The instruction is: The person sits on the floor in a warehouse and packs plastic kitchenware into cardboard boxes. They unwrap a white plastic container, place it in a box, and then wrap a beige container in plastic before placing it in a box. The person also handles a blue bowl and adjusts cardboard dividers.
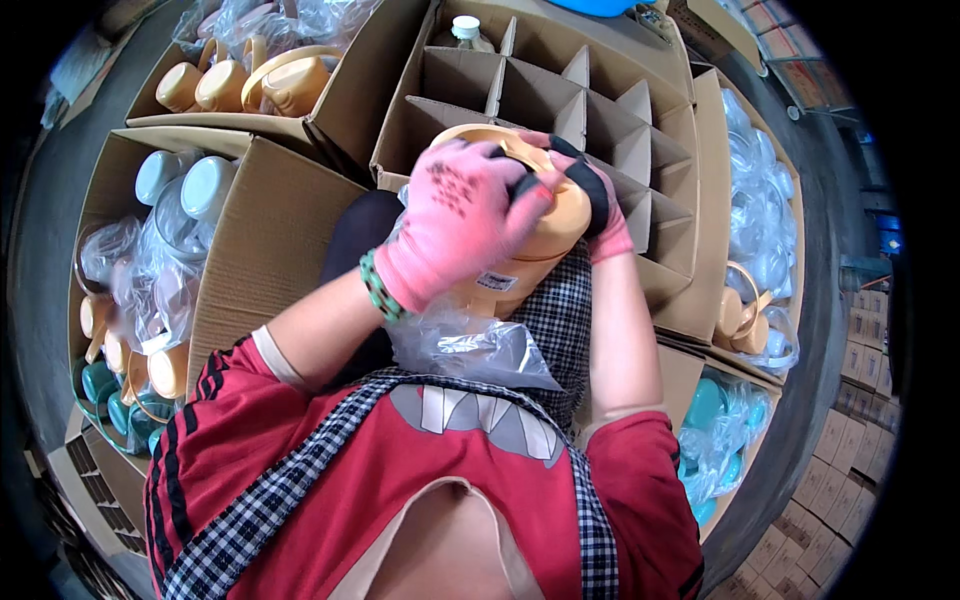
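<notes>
Between my knees stands a peach plastic jug [535, 272] with a small white label on its side and a looped handle [462, 133] at the top. My left hand [452, 215], in a pink glove with dark fingertips, is closed over the jug's top. On the jug's right side, my right hand [600, 205] curls its gloved fingers round the upper edge. The fingers of both hands meet near the lid, and what they press there is partly hidden. A clear plastic bag [470, 345] lies crumpled on my lap below the jug.
Ahead stands a carton with cardboard dividers [545, 95]; a white-capped container [467, 32] sits in one cell. Open cartons hold peach jugs [222, 85], bagged pale and teal items at left [165, 240], and bagged items at right [755, 200]. Stacked boxes [830, 470] stand farther right.
</notes>
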Available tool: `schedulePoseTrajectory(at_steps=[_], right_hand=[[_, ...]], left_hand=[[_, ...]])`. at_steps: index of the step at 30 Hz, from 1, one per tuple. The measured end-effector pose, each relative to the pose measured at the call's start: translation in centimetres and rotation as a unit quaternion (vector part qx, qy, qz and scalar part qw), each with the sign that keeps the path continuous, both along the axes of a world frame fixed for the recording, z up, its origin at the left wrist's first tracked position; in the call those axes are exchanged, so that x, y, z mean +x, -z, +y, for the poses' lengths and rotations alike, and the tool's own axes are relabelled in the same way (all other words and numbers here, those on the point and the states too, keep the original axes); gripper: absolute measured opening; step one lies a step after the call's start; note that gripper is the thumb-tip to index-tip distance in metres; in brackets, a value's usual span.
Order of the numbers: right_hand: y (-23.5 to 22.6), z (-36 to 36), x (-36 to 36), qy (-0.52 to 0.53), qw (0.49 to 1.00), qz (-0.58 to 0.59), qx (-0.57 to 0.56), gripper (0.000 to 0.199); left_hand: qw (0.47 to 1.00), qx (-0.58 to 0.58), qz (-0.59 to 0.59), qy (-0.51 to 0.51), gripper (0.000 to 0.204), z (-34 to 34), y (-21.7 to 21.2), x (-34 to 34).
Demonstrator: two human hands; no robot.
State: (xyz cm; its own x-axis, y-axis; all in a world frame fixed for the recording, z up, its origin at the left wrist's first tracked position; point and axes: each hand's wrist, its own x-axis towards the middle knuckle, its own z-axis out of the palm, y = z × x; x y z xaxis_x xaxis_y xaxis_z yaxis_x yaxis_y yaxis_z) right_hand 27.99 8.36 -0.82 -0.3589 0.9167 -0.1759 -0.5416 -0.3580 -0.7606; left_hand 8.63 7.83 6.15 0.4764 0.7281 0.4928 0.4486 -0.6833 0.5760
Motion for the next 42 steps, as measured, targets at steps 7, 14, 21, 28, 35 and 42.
schedulePoseTrajectory(at_steps=[7, 14, 21, 28, 35, 42], right_hand=[[-0.1, -3.0, -2.9, 0.208, 0.944, -0.234, 0.105, 0.039], [2.9, -0.3, 2.0, 0.175, 0.984, 0.009, 0.015, 0.059], [-1.1, -3.7, -4.7, 0.239, 0.853, -0.446, 0.130, 0.048], [0.5, 0.6, -1.5, 0.078, 0.996, -0.030, 0.035, 0.050], [0.7, -1.4, -2.0, 0.176, 0.972, -0.157, 0.019, 0.051], [0.4, -1.1, -1.8, 0.096, 0.989, -0.109, 0.008, 0.037]], left_hand=[[0.928, -0.270, -0.217, 0.134, 0.027, 5.5, 5.3, -3.5], [0.992, -0.015, -0.018, 0.120, 0.025, 2.8, 1.8, -1.5], [0.877, -0.399, -0.225, 0.143, 0.030, 7.4, 6.0, -4.6], [0.992, 0.005, -0.116, 0.052, 0.021, 1.4, 2.5, -0.6], [0.977, -0.101, -0.135, 0.129, 0.026, 6.3, 5.8, -3.6], [0.957, -0.168, -0.175, 0.157, 0.030, 6.2, 4.9, -3.8]])
